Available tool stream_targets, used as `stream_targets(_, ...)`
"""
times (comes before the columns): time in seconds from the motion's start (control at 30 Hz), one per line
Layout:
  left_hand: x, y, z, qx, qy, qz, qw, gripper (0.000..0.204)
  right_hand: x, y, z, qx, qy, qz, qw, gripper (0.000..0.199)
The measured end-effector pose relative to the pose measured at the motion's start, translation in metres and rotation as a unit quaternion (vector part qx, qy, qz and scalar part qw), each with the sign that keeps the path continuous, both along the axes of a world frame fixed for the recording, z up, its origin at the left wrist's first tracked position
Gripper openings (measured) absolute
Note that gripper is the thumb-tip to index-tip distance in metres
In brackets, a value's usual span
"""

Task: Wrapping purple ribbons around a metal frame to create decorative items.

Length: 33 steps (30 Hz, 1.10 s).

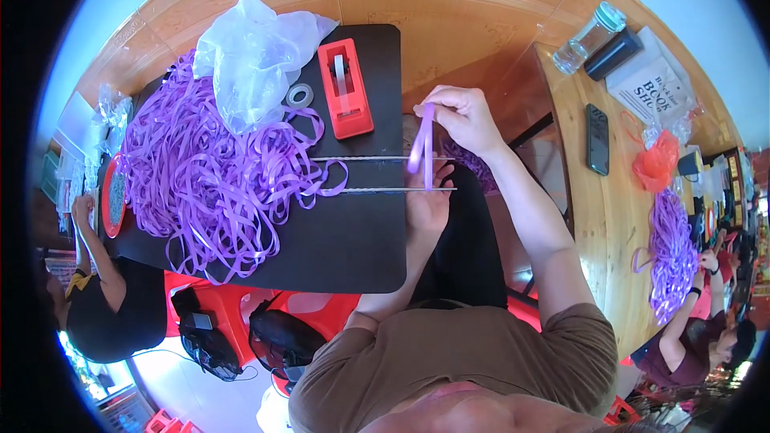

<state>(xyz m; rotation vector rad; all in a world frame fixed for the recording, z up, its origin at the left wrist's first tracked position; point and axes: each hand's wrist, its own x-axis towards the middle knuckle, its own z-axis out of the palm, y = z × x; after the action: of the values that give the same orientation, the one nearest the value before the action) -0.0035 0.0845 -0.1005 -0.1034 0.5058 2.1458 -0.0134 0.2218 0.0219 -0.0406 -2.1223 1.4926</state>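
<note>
Two thin, twisted metal rods [377, 190] stick out past the right edge of the dark table. My right hand [465, 119] pinches a purple ribbon [428, 140], raised above the rods in a narrow loop that hangs down to the nearer one. Below the rod ends is my left hand [427, 210], palm up with its fingers loosely extended and partly hidden by ribbon and rods. A large tangled heap of purple ribbon [216, 168] covers the table's left half, some loops reaching the rods. More purple ribbon [472, 167] shows beyond my left hand, low beside my leg.
On the dark table [353, 248] are a red tape dispenser [346, 88], a tape roll [299, 96] and a clear plastic bag [253, 64]. A wooden table [601, 232] at right holds a phone [597, 139], a bottle [589, 38] and ribbon. People sit at both sides.
</note>
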Motion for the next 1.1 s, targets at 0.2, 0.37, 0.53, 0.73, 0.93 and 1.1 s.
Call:
stream_targets(0.2,-0.004,0.004,-0.014,-0.126,0.097,0.135,0.978,0.032,-0.016,0.006,-0.050,-0.190,-0.084,0.008,0.978,0.010)
stream_targets(0.37,-0.004,0.004,-0.016,-0.125,0.229,0.177,0.949,0.034,-0.012,0.000,-0.084,-0.287,-0.169,0.002,0.943,0.011)
stream_targets(0.53,0.000,0.005,0.003,-0.129,0.320,0.250,0.905,0.036,-0.001,-0.017,-0.095,-0.426,-0.225,0.015,0.876,0.012)
stream_targets(0.73,-0.002,0.007,-0.008,-0.117,0.385,0.273,0.874,0.034,0.013,-0.036,-0.124,-0.509,-0.207,-0.030,0.835,0.007)
stream_targets(0.93,0.001,-0.001,-0.004,-0.156,0.385,0.233,0.879,0.019,0.033,-0.062,-0.152,-0.563,-0.130,-0.025,0.816,0.010)
stream_targets(1.1,0.016,-0.015,-0.011,-0.191,0.340,0.218,0.895,0.015,0.057,-0.104,-0.162,-0.618,-0.153,-0.060,0.769,0.022)
